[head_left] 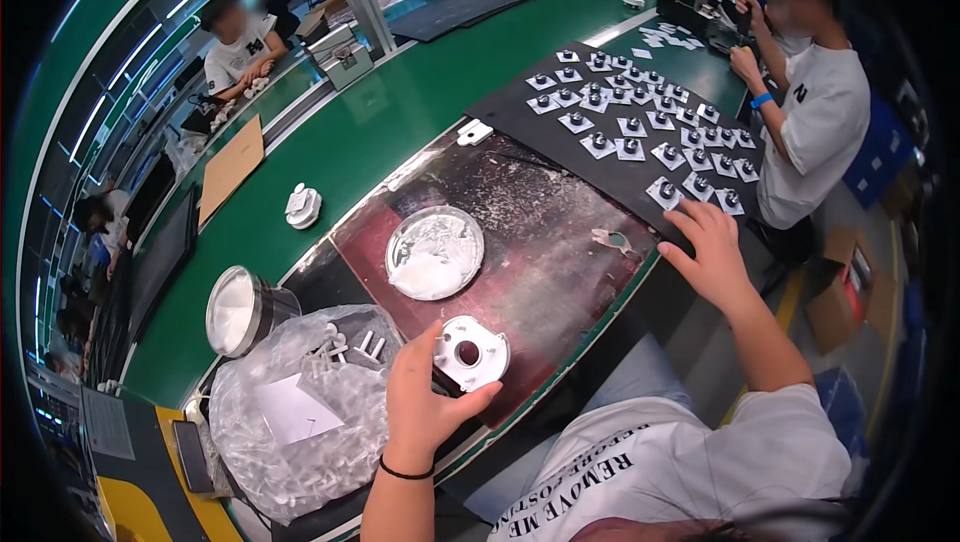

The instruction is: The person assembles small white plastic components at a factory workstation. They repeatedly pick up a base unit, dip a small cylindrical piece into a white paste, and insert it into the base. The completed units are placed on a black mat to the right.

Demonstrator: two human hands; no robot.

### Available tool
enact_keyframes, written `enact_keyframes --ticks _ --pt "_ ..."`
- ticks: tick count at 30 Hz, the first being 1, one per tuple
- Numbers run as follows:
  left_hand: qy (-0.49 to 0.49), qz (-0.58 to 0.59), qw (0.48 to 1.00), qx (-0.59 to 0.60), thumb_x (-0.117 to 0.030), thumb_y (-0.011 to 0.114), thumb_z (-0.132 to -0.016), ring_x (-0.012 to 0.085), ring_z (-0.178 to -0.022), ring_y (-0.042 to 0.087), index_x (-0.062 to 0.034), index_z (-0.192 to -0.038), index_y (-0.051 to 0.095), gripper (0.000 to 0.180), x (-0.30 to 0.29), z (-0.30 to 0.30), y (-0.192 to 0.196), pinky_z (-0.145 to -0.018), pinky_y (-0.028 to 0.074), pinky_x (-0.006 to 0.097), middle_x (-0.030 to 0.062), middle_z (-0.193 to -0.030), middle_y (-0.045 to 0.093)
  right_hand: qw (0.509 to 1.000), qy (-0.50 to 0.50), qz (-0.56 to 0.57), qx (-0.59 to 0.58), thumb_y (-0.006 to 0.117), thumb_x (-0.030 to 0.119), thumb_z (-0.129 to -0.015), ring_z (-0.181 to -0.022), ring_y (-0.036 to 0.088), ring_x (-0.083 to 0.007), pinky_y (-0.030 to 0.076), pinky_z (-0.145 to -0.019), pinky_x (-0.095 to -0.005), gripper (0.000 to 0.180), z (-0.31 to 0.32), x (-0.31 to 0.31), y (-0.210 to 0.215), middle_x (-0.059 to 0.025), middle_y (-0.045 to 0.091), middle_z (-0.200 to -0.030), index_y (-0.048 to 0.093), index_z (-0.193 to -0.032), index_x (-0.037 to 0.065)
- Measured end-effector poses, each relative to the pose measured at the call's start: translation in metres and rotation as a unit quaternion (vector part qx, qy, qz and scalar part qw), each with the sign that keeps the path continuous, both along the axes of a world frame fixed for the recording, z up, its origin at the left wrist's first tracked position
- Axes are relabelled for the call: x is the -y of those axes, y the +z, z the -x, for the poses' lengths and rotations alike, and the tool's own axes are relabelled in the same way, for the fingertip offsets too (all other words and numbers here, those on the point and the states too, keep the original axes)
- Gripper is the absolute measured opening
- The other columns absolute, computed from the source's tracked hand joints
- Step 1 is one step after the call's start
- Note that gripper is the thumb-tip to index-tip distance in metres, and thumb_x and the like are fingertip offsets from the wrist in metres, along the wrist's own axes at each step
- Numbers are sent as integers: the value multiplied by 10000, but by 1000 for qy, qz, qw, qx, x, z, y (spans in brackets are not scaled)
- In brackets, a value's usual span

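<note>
A green workbench and rows of identical parts show a factory.

Dish behind the housing, bag to the left (pegs in it), mat farther right

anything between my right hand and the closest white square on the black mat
Nothing visible: the right hand's fingertips appear right beside that white square at the black mat's near edge. The left hand, holding the white round part, is well clear.
</note>
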State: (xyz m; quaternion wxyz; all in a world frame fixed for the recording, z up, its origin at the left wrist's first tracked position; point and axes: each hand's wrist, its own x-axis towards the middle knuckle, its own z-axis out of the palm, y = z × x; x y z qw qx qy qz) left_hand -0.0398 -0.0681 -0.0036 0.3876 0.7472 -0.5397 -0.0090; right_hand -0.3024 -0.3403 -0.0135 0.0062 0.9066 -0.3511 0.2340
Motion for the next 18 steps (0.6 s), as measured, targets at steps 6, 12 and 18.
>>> enact_keyframes --ticks 6,12,18 --pt "3 -18 1000 -8 -350 836 -552 328 -980 583 39 -1160 529 784 0 -2 -4 -864 458 394 178 -1067 610 993 -36 -52 -97 585 521 -811 -1342 268 -364 189 -1059 -477 615 -9 30 -7 -259 382 -1372 529 -1262 108" --pt "10 -26 1000 -14 -373 827 -563 333 -996 578 42 -1167 524 793 1 -2 -2 -868 454 398 184 -1083 607 997 -10 -52 -51 618 465 -808 -1303 328 -335 216 -1047 -465 561 -18 31 -13 -208 429 -1341 539 -1235 109" --pt "0 -32 999 -26 -377 818 -577 337 -1003 573 29 -1176 524 782 1 0 -1 -875 448 397 187 -1076 606 963 95 -201 155 620 188 -852 -940 608 -234 460 -801 -325 309 -32 16 -5 -137 614 -1076 576 -1138 81"
